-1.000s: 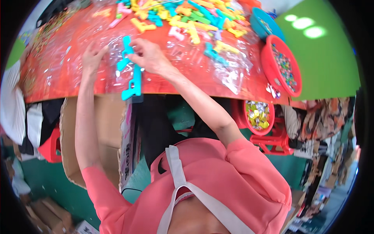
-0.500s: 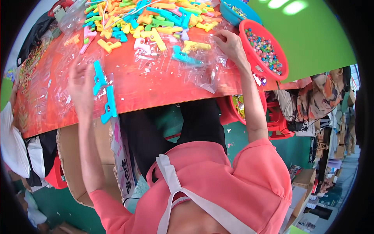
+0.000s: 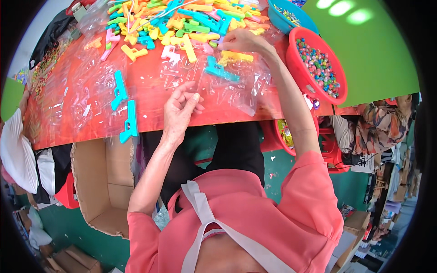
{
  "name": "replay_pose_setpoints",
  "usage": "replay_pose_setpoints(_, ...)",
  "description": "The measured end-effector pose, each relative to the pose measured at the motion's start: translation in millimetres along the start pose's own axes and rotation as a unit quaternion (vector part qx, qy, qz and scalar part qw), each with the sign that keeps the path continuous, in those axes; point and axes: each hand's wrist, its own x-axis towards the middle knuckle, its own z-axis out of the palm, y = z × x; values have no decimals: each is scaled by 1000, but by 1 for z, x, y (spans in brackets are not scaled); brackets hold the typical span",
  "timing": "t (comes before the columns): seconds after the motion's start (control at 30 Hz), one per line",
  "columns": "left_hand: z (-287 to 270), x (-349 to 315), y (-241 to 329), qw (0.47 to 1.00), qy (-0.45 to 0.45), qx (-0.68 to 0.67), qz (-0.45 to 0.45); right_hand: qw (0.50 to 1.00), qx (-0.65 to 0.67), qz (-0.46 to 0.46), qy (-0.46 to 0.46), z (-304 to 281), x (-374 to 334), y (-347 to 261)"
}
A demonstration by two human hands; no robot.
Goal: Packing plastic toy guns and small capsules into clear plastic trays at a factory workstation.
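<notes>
My left hand is above the table's near edge, fingers loosely bent and apart, with nothing visible in them. My right hand reaches to the near edge of a pile of colourful plastic toy guns. Its fingers are bent together and point left; whatever lies between them is hidden. Just below it lie a yellow toy gun and a blue toy gun on clear plastic packaging. Two more blue toy guns, one farther away and one at the table edge, lie left of my left hand.
A red basin of small colourful balls stands at the right, beside a blue basin. More clear packaging covers the left of the red table. An open cardboard box stands below the edge; another basin is under the right side.
My left hand has moved right, away from the two blue toy guns at the left, to the table's middle. My right hand has shifted left and farther in, to the pile.
</notes>
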Motion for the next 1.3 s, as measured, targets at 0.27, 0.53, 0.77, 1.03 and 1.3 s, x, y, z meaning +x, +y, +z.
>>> replay_pose_setpoints(0.27, -5, 0, -6, 999, 8, -36, -10, 996, 85, -32, -26, -17, 17, -11)
replay_pose_setpoints(0.53, -13, -1, -6, 999, 13, -35, -9, 967, 101, -71, 223, -58, 44, -26)
replay_pose_setpoints(0.77, -20, 2, 13, 988, -26, -150, -40, 978, 170, -89, 86, -51, 25, -62)
replay_pose_setpoints(1.03, -41, 4, 26, 925, -312, -111, -186, 904, 53, -317, -282, 31, -35, -166)
replay_pose_setpoints(1.3, -36, 2, 11, 965, -125, -217, -82, 965, -139, 53, 214, -28, 64, -14)
